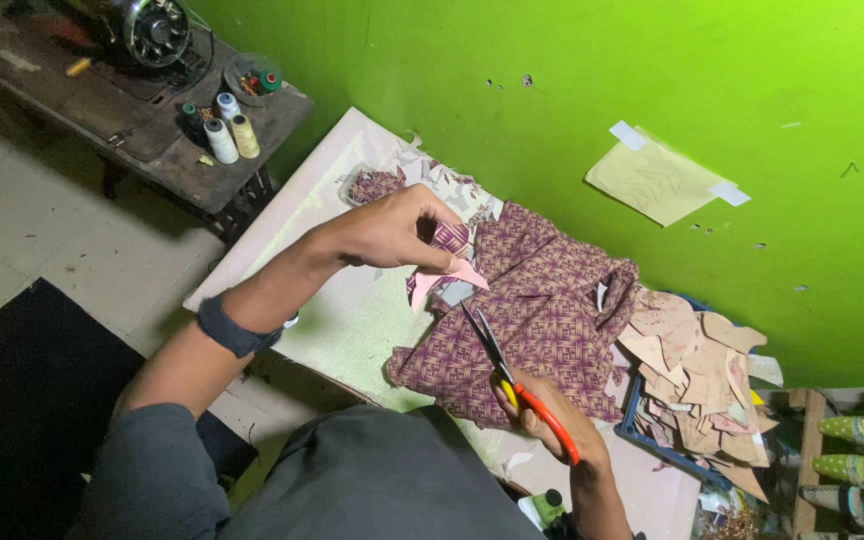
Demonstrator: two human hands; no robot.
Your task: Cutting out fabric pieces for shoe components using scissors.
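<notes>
- Head view: the left hand (392,232) pinches a small pink cut piece (444,277), lifted above the purple patterned cloth (542,320).
- Right hand (544,420) grips orange-handled scissors (512,375); the blades stand slightly parted, pointing up toward the pink piece.
- Cloth lies bunched on the pale table (342,310).
- Just right of it, a blue tray (642,425) holds tan cut shapes (697,375).
- Thread spools (224,135) stand on a dark sewing table, well apart.

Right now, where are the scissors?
The orange-handled scissors are in the right hand, low and right of centre, blades open over the purple patterned fabric on the table.
</notes>
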